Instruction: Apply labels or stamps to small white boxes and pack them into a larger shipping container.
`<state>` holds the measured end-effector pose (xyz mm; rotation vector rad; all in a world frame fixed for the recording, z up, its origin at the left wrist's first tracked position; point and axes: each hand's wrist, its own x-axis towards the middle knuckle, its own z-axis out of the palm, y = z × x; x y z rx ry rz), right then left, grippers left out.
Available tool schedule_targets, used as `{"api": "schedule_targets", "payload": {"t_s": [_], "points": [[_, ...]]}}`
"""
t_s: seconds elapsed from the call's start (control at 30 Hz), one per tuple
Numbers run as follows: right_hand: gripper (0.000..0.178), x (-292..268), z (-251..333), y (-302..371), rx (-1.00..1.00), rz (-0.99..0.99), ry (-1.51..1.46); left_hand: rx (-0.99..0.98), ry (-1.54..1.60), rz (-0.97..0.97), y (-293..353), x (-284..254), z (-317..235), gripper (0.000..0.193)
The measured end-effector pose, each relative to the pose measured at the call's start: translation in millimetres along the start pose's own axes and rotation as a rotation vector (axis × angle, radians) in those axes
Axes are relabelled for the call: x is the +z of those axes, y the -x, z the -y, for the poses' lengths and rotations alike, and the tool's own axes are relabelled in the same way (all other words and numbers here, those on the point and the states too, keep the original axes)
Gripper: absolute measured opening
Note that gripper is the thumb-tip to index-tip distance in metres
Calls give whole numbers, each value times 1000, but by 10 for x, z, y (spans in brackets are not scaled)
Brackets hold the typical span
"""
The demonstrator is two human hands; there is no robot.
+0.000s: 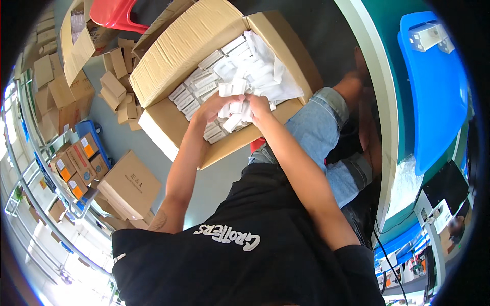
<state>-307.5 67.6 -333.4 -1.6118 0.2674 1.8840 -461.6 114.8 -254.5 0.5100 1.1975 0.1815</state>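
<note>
Head view: both hands meet over the open cardboard carton (204, 56) that rests on the person's lap. The left hand (217, 106) and the right hand (259, 106) are each clenched around a cluster of small white boxes (236, 108), held just above the carton's near edge. More of the same small white boxes lie packed in rows inside the carton (196, 92), and a crumpled white plastic liner (270, 76) is pushed toward the far right corner.

By the look of it, the step in hand is gathering a handful of boxes out of the carton. The next move seems to call for keeping the stack squeezed evenly from both sides, since loose boxes at the edge of the bundle could slip back among the rows.

Around: the carton's flaps stand open to the left and top. On the floor to the left lie many small brown boxes (115, 84), a closed brown carton (130, 183) and a cart of orange-labelled boxes (76, 163). A red stool (115, 13) sits at the top. On the right a green-topped bench (388, 102) carries a blue tray (434, 86). The bench edge stands close beside the right knee, leaving little room on that side.
</note>
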Motion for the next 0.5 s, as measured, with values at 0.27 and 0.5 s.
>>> {"api": "schedule_targets", "payload": {"t_s": [0.27,0.5], "points": [[32,-190,775,1469,-292,202,284,-54,91,24,983,638,-813,57],[52,-104,1778,3295,-712,311,311,303,-152,249,2369,1655,-2234,88]]}}
